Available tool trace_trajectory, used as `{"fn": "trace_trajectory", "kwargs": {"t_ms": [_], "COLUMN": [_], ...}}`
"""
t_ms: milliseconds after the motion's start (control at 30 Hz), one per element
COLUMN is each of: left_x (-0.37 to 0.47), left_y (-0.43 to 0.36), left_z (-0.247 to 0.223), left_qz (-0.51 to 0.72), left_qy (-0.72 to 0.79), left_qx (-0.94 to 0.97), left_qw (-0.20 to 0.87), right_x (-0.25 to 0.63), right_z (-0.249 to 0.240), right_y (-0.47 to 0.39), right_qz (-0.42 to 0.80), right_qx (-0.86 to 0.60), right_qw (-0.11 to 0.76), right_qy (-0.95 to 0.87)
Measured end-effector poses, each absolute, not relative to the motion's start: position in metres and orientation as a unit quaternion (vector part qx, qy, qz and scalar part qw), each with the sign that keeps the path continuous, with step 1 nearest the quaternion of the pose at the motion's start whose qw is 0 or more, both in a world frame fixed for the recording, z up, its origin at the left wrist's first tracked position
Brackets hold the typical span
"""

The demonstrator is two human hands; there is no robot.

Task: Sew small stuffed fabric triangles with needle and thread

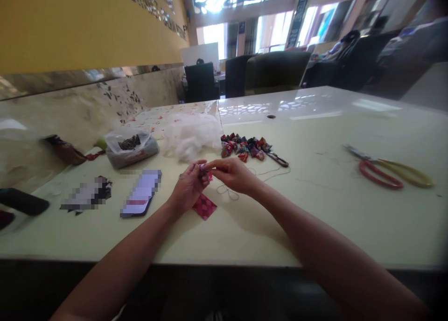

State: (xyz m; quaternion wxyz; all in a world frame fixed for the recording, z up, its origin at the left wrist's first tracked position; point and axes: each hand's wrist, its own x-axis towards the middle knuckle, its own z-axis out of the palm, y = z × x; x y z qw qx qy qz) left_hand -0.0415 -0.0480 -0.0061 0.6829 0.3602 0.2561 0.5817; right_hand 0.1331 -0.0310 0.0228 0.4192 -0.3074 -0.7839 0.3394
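My left hand (189, 185) is closed around a small pinkish-purple patterned piece of cloth (202, 169), mostly hidden by the fingers. Thumb and forefinger of my right hand (231, 172) pinch together right beside that cloth; what they grip is too small to make out. Below the hands, a flat pink-and-red patterned fabric square (206, 207) lies on the table, partly covered by my left hand. A loose thread (229, 191) curls over the table near my right wrist. Just beyond lies a pile of small stuffed fabric pieces (245, 146), with thread snips (279, 159) at its right end.
Large scissors (381, 171) with red and yellow handles lie at the right. A phone (142, 193), a blurred stack (86, 193) and a plastic bag of dark bits (131, 153) sit at the left. White fluffy stuffing (191, 141) lies behind the hands. Chairs (276, 71) stand beyond the table.
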Motion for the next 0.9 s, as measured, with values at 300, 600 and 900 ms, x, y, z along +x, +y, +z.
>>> {"fn": "trace_trajectory", "kwargs": {"t_ms": [300, 600, 900], "left_x": [-0.039, -0.038, -0.039], "left_y": [-0.049, -0.051, -0.050], "left_z": [-0.005, -0.007, 0.003], "left_qz": [0.583, 0.581, 0.580], "left_qy": [0.255, 0.269, 0.254], "left_qx": [0.325, 0.326, 0.268], "left_qw": [0.699, 0.695, 0.726], "right_x": [0.133, 0.127, 0.129], "right_z": [0.024, 0.023, 0.026], "right_y": [-0.034, -0.038, -0.036], "right_qz": [0.282, 0.311, 0.300], "right_qx": [-0.347, -0.325, -0.350], "right_qw": [0.386, 0.327, 0.431], "right_qy": [-0.807, -0.831, -0.775]}}
